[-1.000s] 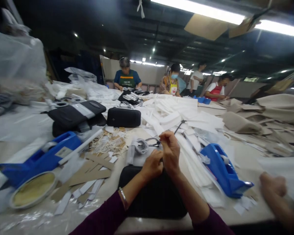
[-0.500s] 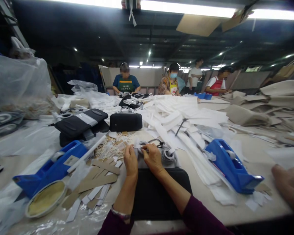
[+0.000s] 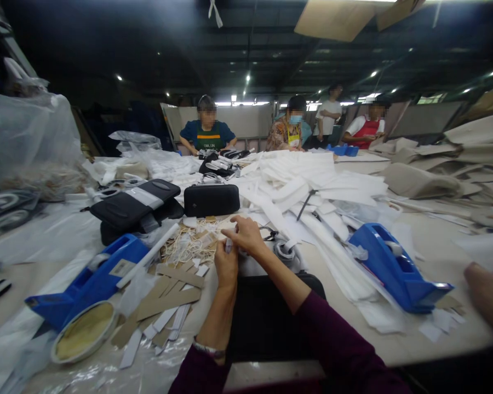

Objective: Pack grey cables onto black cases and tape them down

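Observation:
A black zip case (image 3: pixel 271 323) lies flat in front of me, beneath my forearms. Above its far edge my left hand (image 3: pixel 227 265) is closed around a small whitish wrapped piece (image 3: pixel 229 246), mostly hidden by the fingers. My right hand (image 3: pixel 246 235) reaches over it from the right, thumb and forefinger stretched out and apart near the left fingertips. Beside the right wrist sits a coiled grey cable (image 3: pixel 285 251) with a white end, and a black cord lies just behind it.
Blue tape dispensers stand left (image 3: pixel 90 279) and right (image 3: pixel 396 268). Cardboard strips (image 3: pixel 170 295), a round tub (image 3: pixel 84 331) and black cases (image 3: pixel 211 200) lie around. White foam sheets (image 3: pixel 304 180) pile up behind. Another person's hand (image 3: pixel 488 290) is at right; co-workers sit opposite.
My right hand has risen and shifted left, its thumb and forefinger going from a pinch to spread. My left hand has turned slightly and stays closed. The camera view has tilted down.

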Tool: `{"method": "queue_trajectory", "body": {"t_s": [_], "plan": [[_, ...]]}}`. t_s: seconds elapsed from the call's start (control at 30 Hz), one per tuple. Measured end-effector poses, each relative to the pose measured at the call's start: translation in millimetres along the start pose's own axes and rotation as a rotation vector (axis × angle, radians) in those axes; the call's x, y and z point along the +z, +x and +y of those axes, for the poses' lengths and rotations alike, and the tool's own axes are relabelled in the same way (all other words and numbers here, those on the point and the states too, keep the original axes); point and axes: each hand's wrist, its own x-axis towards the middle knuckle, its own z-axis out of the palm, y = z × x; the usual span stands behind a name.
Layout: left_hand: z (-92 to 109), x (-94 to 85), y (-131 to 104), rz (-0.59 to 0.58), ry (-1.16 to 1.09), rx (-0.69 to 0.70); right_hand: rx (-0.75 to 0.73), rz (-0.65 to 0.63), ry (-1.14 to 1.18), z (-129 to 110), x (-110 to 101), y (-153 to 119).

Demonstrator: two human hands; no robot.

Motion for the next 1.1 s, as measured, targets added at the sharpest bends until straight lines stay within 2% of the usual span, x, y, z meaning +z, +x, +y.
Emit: {"method": "queue_trajectory", "body": {"t_s": [0.1, 0.2, 0.43, 0.77, 0.87, 0.9, 0.97, 1.03, 1.1], "plan": [[-1, 0.6, 0, 0.018, -0.028, -0.001, 0.063, -0.137, -0.013, -3, 2, 16], [0, 1.8, -1, 0.01, -0.03, -0.03, 0.142, -0.187, 0.063, 0, 4, 22], [1, 1.2, -3, 0.01, 0.011, -0.062, 0.175, -0.145, 0.107, 3, 13, 20], [-4, -0.7, -2, 0.01, 0.171, -0.024, 0.16, -0.093, 0.046, 6, 25, 18], [-7, -1.2, 0, 0.01, 0.192, -0.076, 0.149, -0.119, 0.002, 2, 17, 17], [-9, -1.4, 1, 0.005, 0.178, -0.103, 0.13, -0.103, -0.016, -1, 10, 14], [-12, -1.3, 2, -0.006, 0.12, -0.145, 0.058, 0.008, -0.051, -7, -8, -3], [-15, -0.9, 3, -0.002, 0.045, -0.167, -0.053, 0.159, -0.087, -10, -29, -34], [-15, -0.5, 2, -0.002, -0.004, -0.197, -0.159, 0.201, -0.137, -7, -45, -75]]}}
